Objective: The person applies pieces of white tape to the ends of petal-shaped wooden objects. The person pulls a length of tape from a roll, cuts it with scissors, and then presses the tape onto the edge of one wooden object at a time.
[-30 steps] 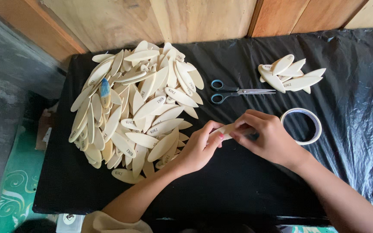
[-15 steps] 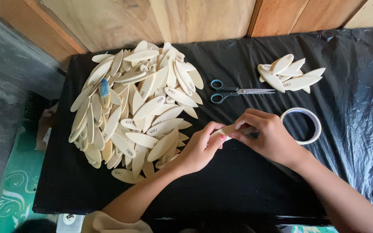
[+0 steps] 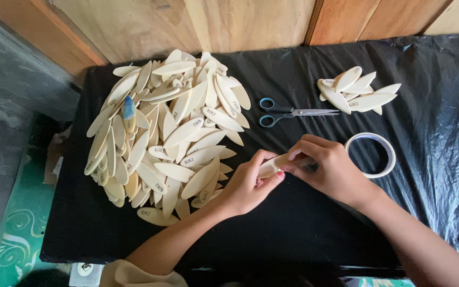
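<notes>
You have one pale, leaf-shaped wooden piece (image 3: 275, 164) pinched between both hands, held low over the middle of the black plastic sheet (image 3: 293, 223) that covers the table; your left hand (image 3: 248, 186) is closed round its near end, thumb on top and fingers curled beneath, while your right hand (image 3: 331, 169) is closed over the far end, fingertips pressing down along the edge; how much of the piece lies hidden under the right hand cannot be told, nor whether any tape is already on it.

Just beside your right hand, to its outer side, lies a roll of pale tape (image 3: 372, 154), flat on the sheet and touched by neither hand; beyond your hands, further up the table, sit blue-handled scissors (image 3: 288, 112), closed or nearly so, also untouched.

Judging progress from how things lie: the small stack of similar pieces (image 3: 356, 93) at the far right holds only a handful, set well apart from the rest; if that is the finished lot, then little is done; the large heap of wooden pieces (image 3: 166, 133) on the left, spilling from the wall side down towards your left forearm, is many times bigger and looks unhandled; one piece with a blue tip (image 3: 128, 112) stands out in it; so I would say you are near the start, with nearly the whole heap left.
</notes>
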